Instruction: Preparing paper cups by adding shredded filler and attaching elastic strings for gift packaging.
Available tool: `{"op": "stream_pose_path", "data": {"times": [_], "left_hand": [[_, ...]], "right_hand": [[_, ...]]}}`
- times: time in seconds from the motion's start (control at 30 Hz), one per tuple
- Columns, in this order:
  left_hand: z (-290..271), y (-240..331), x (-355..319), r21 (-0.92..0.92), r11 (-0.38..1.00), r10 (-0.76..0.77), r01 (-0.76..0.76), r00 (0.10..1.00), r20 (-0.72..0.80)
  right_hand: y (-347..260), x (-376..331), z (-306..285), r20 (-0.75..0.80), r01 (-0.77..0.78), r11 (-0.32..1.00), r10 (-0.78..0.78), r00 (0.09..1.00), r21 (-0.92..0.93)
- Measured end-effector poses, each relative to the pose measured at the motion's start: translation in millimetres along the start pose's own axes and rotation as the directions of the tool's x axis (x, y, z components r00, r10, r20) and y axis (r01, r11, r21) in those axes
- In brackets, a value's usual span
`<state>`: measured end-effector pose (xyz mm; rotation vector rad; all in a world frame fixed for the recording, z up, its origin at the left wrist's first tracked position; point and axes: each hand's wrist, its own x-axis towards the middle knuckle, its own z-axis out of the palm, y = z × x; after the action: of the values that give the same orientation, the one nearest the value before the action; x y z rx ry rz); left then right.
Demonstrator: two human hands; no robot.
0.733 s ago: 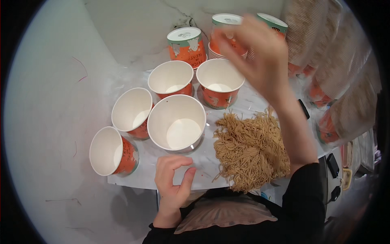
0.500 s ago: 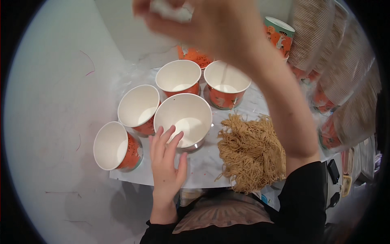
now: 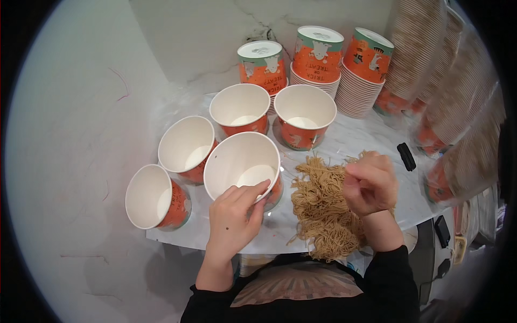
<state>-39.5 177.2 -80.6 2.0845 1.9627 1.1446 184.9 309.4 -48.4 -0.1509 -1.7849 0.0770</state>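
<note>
Leftmost, three empty cups (image 3: 156, 196) curve along the surface (image 3: 371, 142). Next, your left hand (image 3: 232, 215) grips the near rim of the big cup (image 3: 242, 164), fingers hooked over its edge. Then the noodle pile (image 3: 320, 210) lies just beside that cup. Your right hand (image 3: 370, 183) rests on the pile, fingers curled around strands. Farthest right, sleeved cup stacks (image 3: 458, 118) lean.
</note>
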Motion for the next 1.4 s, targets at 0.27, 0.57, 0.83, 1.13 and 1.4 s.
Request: {"op": "stream_pose_path", "data": {"times": [0.27,0.57,0.83,1.13,1.4], "left_hand": [[5,26,0,-0.323,0.919,-0.220,0.227,0.974,0.061],[17,19,-22,-0.697,0.649,-0.294,0.306,0.945,0.142],[37,18,-26,-0.854,0.435,-0.319,0.286,0.936,0.152],[48,25,-25,-0.914,0.327,-0.330,0.242,0.935,0.130],[50,27,-25,-0.840,0.477,-0.457,0.260,0.889,0.015]], "right_hand": [[6,-9,40,0.428,-0.349,0.921,0.248,0.869,0.174],[7,-13,56,0.501,-0.290,0.936,0.157,0.851,0.199],[12,-14,48,0.507,-0.282,0.942,0.154,0.848,0.185],[13,-24,45,0.450,-0.152,0.973,0.058,0.891,0.176],[26,33,50,0.746,-0.268,0.949,0.058,0.664,0.164]]}}
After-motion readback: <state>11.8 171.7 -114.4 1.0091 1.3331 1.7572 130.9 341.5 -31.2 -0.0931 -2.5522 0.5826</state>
